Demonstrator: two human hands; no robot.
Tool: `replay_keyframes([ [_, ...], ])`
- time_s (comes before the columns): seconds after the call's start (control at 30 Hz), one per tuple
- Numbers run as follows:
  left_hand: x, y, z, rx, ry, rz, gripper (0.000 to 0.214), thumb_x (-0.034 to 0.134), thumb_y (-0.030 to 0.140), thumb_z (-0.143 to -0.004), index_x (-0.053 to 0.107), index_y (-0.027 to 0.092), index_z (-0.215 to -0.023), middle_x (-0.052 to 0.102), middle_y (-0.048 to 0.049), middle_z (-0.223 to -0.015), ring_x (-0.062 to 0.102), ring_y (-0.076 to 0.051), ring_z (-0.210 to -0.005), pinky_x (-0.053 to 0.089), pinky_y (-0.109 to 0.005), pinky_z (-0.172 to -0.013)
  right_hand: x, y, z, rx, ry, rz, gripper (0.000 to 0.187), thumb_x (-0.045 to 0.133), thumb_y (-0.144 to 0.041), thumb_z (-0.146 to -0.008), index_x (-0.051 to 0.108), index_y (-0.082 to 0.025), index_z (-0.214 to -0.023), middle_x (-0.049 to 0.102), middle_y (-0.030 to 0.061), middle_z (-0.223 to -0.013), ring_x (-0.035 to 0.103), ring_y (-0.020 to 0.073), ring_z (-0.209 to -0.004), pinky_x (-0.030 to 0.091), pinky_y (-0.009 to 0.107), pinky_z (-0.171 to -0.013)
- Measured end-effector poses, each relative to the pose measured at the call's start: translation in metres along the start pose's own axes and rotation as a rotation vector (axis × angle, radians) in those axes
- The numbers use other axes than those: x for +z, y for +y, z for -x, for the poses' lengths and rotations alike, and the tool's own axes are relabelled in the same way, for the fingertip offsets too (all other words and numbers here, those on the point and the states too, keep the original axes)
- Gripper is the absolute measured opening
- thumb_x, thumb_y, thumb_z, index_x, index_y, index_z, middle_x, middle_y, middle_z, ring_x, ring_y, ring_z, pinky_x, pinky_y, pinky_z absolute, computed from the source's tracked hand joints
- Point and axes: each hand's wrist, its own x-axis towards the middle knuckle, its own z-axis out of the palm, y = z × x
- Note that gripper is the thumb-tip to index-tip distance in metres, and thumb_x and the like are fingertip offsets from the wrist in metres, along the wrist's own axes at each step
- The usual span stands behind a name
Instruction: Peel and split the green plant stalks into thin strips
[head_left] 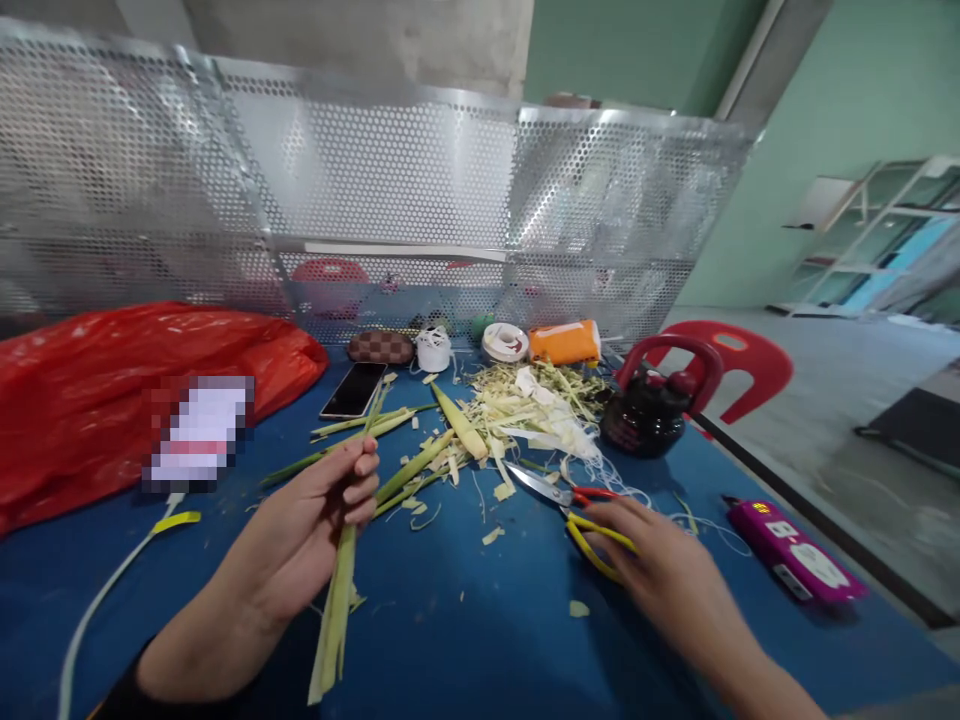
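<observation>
My left hand [304, 530] is closed around a pale green plant stalk [337, 610]. Its thin tip pokes out above the fingers, and its wider, split end hangs toward the front of the table. On the right, my right hand [660, 555] has its fingers at the yellow handle of a pair of scissors [551, 490], whose other handle is red. The blades are slightly apart and point left toward the scraps; how firmly the fingers hold the handle is partly hidden. Between the hands lie more green stalks [416, 465] and a pile of pale shavings [510, 410].
A red plastic bag [150, 340] and a lit phone [202, 430] on a cable lie left. At the back are a dark phone [354, 390], a checkered case [380, 347], a tape roll [505, 342] and an orange packet [566, 342]. Right stand a dark kettle-shaped pot [643, 420] and a purple pack [795, 550].
</observation>
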Motion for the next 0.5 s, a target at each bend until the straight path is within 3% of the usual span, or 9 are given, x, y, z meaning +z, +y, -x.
replay_keyframes([
  [0.1,-0.005,0.003,0.007,0.042,0.023,0.055,0.019,0.043,0.008,-0.091,0.056,0.010,-0.078,0.042,0.0038,-0.064,0.037,-0.003,-0.042,0.035,-0.014,-0.035,0.009,0.046,0.018,0.059,-0.011,0.179,0.026,0.046,-0.034,-0.087,0.066,-0.021,-0.097,0.068,0.0112,-0.095,0.066,0.0269,-0.079,0.052,0.039,-0.066],
  [0.17,-0.011,0.000,0.009,0.049,0.033,0.095,0.019,0.041,0.007,-0.091,0.056,0.010,-0.079,0.042,0.0036,-0.064,0.039,-0.003,-0.043,0.035,-0.014,-0.036,0.015,0.060,0.021,0.016,-0.027,0.238,0.027,0.044,-0.030,-0.085,0.067,-0.020,-0.098,0.068,0.0124,-0.096,0.065,0.0280,-0.083,0.052,0.041,-0.070],
  [0.3,-0.026,-0.010,0.007,0.017,0.070,0.156,0.018,0.041,0.009,-0.092,0.055,0.010,-0.081,0.044,0.0037,-0.064,0.040,-0.003,-0.042,0.035,-0.013,-0.035,0.018,0.060,0.010,-0.019,-0.122,0.304,0.033,0.042,-0.019,-0.080,0.064,-0.019,-0.104,0.069,0.0123,-0.096,0.066,0.0274,-0.082,0.050,0.039,-0.069],
  [0.5,-0.050,-0.007,0.008,0.042,0.078,0.218,0.019,0.038,0.007,-0.093,0.054,0.011,-0.082,0.045,0.0045,-0.061,0.043,-0.003,-0.042,0.036,-0.013,-0.036,0.012,0.061,-0.004,0.047,-0.240,0.306,0.056,0.047,-0.015,-0.067,0.053,-0.017,-0.122,0.070,0.0102,-0.081,0.067,0.0263,-0.065,0.044,0.031,-0.051],
])
